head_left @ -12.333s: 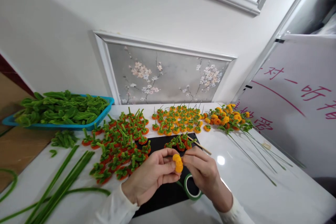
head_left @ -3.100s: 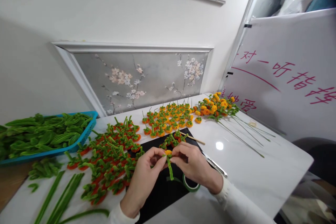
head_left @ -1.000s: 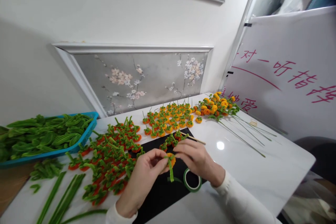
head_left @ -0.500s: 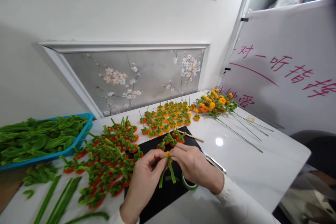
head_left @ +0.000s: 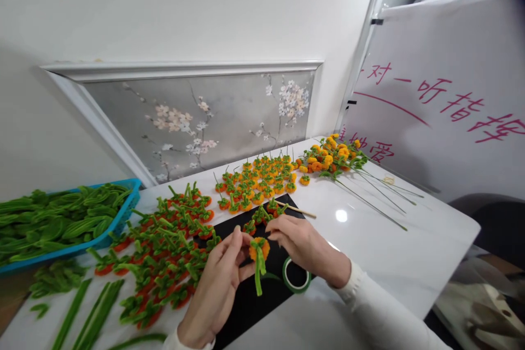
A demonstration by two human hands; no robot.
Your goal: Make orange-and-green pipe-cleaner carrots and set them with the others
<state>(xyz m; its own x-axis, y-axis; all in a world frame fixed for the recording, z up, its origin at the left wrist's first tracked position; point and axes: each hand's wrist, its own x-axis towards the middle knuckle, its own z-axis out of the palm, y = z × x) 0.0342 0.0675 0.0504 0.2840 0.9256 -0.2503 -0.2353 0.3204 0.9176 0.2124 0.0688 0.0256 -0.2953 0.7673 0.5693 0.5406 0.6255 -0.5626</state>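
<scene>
An orange pipe-cleaner persimmon (head_left: 264,247) with a green calyx and dangling green strips is held by my left hand (head_left: 217,284), whose fingers close on its left side. My right hand (head_left: 305,246) is just right of the persimmon, thumb and fingers pinched; anything between the fingertips is hidden. Below both hands lies a black mat (head_left: 246,303). A roll of green tape (head_left: 305,286) sits on the mat's right edge, under my right hand. A few red persimmons with green tops (head_left: 259,214) are on the mat just beyond my fingers.
Many red-and-green pieces (head_left: 164,257) spread left of the mat. A blue basket (head_left: 118,224) of green leaves stands far left. Orange pieces with wire stems (head_left: 262,178) and a stemmed flower bunch (head_left: 332,156) lie at the back. A thin wooden stick (head_left: 301,210) crosses the mat's corner.
My left hand has turned and its fingers have opened out, showing more of the persimmon. My right hand has drawn slightly away from it. The tape roll shows more fully.
</scene>
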